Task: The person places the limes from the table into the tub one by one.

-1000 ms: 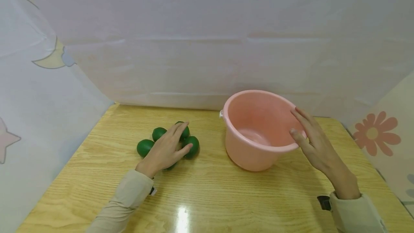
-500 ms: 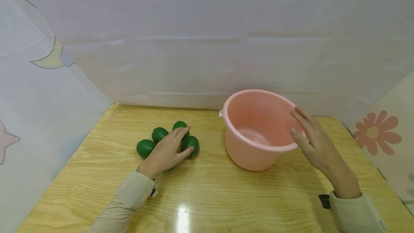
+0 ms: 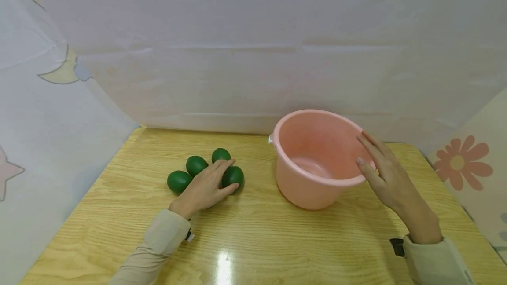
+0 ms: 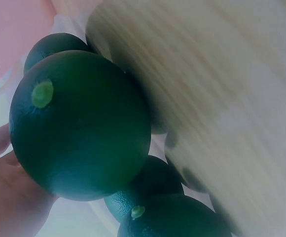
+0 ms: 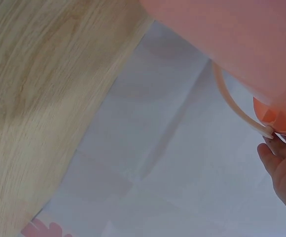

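Several dark green, egg-shaped fruits with small pale stem nubs lie together on the left of the table. My left hand (image 3: 206, 186) reaches over them, its thumb and fingertips overlapping the rightmost fruit (image 3: 232, 178). In the left wrist view, a large green fruit (image 4: 79, 128) fills the space by the palm; the fingers behind it are mostly hidden. To the right stands a pink bucket (image 3: 305, 191), with nothing visible inside. My right hand (image 3: 390, 179) lies against its right rim, fingers extended. The right wrist view shows the fingertips right at the end of the bucket's handle (image 5: 234, 106).
The wooden table (image 3: 245, 236) ends at a pale cloth backdrop (image 3: 222, 87) behind the bucket and fruits. More backdrop with printed shapes closes in both sides. A white fitting (image 3: 271, 139) sticks out from the bucket's left rim.
My left fingers have lowered slightly and drawn back toward the body, so the far fruit shows more fully. The right hand and bucket hold nearly the same position.
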Demonstrator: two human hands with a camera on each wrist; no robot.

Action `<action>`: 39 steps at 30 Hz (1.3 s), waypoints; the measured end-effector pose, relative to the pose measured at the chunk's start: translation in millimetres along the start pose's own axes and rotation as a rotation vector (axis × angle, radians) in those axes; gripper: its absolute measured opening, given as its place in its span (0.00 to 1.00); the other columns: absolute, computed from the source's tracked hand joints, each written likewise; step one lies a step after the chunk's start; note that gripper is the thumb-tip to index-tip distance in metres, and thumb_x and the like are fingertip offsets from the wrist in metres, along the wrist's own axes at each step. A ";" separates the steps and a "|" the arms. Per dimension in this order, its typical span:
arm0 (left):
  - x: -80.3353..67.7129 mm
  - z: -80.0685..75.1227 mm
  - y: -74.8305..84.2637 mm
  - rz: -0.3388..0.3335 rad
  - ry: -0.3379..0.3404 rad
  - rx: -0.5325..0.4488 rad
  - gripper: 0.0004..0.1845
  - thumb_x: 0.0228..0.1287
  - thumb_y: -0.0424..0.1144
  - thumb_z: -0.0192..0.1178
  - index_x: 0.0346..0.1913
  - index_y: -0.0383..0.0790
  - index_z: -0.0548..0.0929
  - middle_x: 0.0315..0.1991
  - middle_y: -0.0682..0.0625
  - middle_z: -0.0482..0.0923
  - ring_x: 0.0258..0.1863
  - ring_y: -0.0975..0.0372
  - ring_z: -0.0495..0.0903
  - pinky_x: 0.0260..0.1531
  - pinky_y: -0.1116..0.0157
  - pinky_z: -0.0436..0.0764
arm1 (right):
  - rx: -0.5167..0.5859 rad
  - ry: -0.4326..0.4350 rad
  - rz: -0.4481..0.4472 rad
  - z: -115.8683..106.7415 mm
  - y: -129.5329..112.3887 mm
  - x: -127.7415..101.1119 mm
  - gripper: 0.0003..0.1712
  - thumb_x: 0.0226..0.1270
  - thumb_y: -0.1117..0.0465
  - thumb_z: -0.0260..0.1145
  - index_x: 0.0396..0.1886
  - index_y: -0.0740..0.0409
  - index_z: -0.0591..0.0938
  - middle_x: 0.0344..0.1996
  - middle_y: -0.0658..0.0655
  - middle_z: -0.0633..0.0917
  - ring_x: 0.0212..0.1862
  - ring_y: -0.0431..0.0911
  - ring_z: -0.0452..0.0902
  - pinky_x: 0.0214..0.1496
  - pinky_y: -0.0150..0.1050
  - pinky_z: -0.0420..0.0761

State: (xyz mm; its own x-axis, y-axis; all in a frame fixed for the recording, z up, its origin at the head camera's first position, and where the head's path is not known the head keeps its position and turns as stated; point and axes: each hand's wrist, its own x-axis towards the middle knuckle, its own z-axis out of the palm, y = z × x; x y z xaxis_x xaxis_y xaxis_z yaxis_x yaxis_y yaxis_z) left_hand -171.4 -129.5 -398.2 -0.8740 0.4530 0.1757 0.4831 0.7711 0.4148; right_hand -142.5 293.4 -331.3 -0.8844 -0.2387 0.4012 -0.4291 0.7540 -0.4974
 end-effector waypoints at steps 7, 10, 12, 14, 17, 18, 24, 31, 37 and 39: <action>-0.4 2.0 -0.5 -0.006 -0.015 0.007 0.36 0.68 0.52 0.62 0.73 0.39 0.66 0.66 0.42 0.71 0.61 0.47 0.77 0.59 0.49 0.79 | -0.011 -0.014 0.009 -0.5 -1.4 0.4 0.34 0.76 0.56 0.54 0.79 0.52 0.58 0.79 0.60 0.55 0.78 0.65 0.47 0.66 0.76 0.54; -0.7 2.7 -0.5 -0.009 -0.026 0.008 0.36 0.68 0.52 0.63 0.72 0.39 0.67 0.66 0.42 0.72 0.60 0.47 0.78 0.58 0.50 0.79 | -0.025 -0.023 0.011 -1.1 -1.7 0.4 0.35 0.76 0.56 0.54 0.79 0.52 0.58 0.79 0.60 0.55 0.78 0.65 0.48 0.65 0.75 0.56; -1.0 3.2 -0.7 -0.012 -0.036 0.009 0.36 0.67 0.52 0.63 0.72 0.39 0.67 0.66 0.42 0.72 0.60 0.47 0.78 0.58 0.50 0.80 | -0.041 -0.025 0.009 -1.6 -1.9 0.5 0.35 0.76 0.55 0.55 0.79 0.52 0.58 0.79 0.60 0.56 0.77 0.66 0.49 0.63 0.74 0.57; -1.1 3.5 -0.7 -0.016 -0.044 0.009 0.36 0.67 0.52 0.64 0.72 0.39 0.68 0.66 0.42 0.72 0.59 0.48 0.78 0.58 0.50 0.80 | -0.053 -0.028 0.006 -2.5 -1.6 0.5 0.36 0.75 0.55 0.56 0.79 0.52 0.58 0.79 0.59 0.56 0.76 0.66 0.50 0.63 0.74 0.58; -1.1 3.7 -0.7 -0.023 -0.053 0.008 0.36 0.66 0.52 0.64 0.72 0.40 0.68 0.66 0.43 0.71 0.60 0.47 0.78 0.58 0.50 0.79 | -0.067 -0.032 0.002 -3.7 -1.5 0.6 0.36 0.74 0.54 0.57 0.79 0.51 0.58 0.79 0.58 0.56 0.76 0.66 0.51 0.62 0.73 0.58; -1.0 3.7 -0.7 -0.026 -0.055 0.007 0.36 0.66 0.52 0.64 0.72 0.40 0.68 0.66 0.43 0.71 0.60 0.47 0.78 0.58 0.50 0.79 | -0.068 -0.034 0.001 -4.0 -1.7 0.7 0.37 0.74 0.54 0.57 0.79 0.50 0.58 0.79 0.58 0.56 0.76 0.66 0.51 0.63 0.73 0.57; -0.5 4.6 -1.3 -0.036 -0.061 0.008 0.36 0.65 0.51 0.65 0.72 0.40 0.68 0.67 0.43 0.71 0.60 0.47 0.77 0.58 0.49 0.79 | -0.071 -0.035 -0.021 -3.2 -3.3 -0.9 0.38 0.73 0.53 0.58 0.80 0.48 0.56 0.79 0.59 0.55 0.77 0.66 0.49 0.67 0.75 0.54; 0.3 4.3 -1.1 -0.062 -0.081 0.007 0.37 0.65 0.51 0.66 0.72 0.39 0.67 0.67 0.43 0.70 0.61 0.47 0.76 0.59 0.49 0.78 | -0.104 -0.020 -0.044 -1.7 -3.1 -1.9 0.39 0.73 0.53 0.58 0.80 0.50 0.56 0.79 0.59 0.55 0.77 0.65 0.49 0.70 0.74 0.53; 1.1 3.5 0.2 -0.073 -0.093 -0.005 0.37 0.64 0.49 0.67 0.72 0.40 0.67 0.66 0.43 0.71 0.61 0.47 0.76 0.59 0.49 0.78 | -0.103 -0.037 -0.018 -2.0 -3.9 -1.7 0.40 0.72 0.53 0.59 0.80 0.50 0.56 0.79 0.59 0.54 0.77 0.65 0.49 0.68 0.74 0.54; 1.4 3.5 0.7 -0.076 -0.096 -0.011 0.37 0.64 0.48 0.67 0.72 0.41 0.67 0.66 0.44 0.71 0.61 0.48 0.77 0.59 0.49 0.78 | -0.106 -0.039 -0.014 -2.7 -4.2 -1.7 0.40 0.73 0.52 0.59 0.80 0.50 0.56 0.79 0.59 0.54 0.77 0.67 0.49 0.66 0.75 0.55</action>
State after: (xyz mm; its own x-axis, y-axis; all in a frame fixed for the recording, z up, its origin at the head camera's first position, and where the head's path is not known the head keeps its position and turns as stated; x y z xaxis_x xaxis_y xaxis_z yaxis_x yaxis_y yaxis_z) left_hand -172.1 -126.8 -400.7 -0.8987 0.4348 0.0575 0.4147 0.7998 0.4340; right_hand -138.7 292.3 -327.8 -0.8858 -0.2716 0.3763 -0.4214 0.8105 -0.4069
